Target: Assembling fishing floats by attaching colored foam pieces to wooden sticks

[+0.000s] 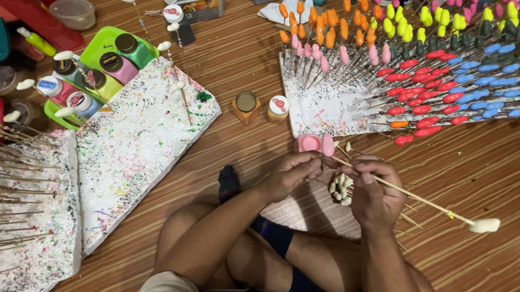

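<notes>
**Pink bead on a skewer, held over the floor**

At far left, bare skewers (11, 211) lie stuck across a paint-spattered foam board (137, 140); behind it a green tray (101, 43) carries small paint bottles (123, 55); two more little pots (261, 107) stand on the wooden floor (480, 190) near the middle. The left hand (291, 175) has its fingers pinched together on a thin skewer (410, 196) just below a freshly pink bead (328, 145), beside an open pink paint pot (308, 143); the right hand (375, 192) is closed round the same stick, which runs on to a white unpainted bead (484, 225) at lower right; a heap of white beads (340, 187) sits between the hands. Right of that, a second foam board (326, 111) bristles with painted beads in orange, pink, red, yellow, green and blue. I judge the wet bead could smear if it brushes a thumb or the pot rim; the long free end could also knock neighbouring sticks.
</notes>
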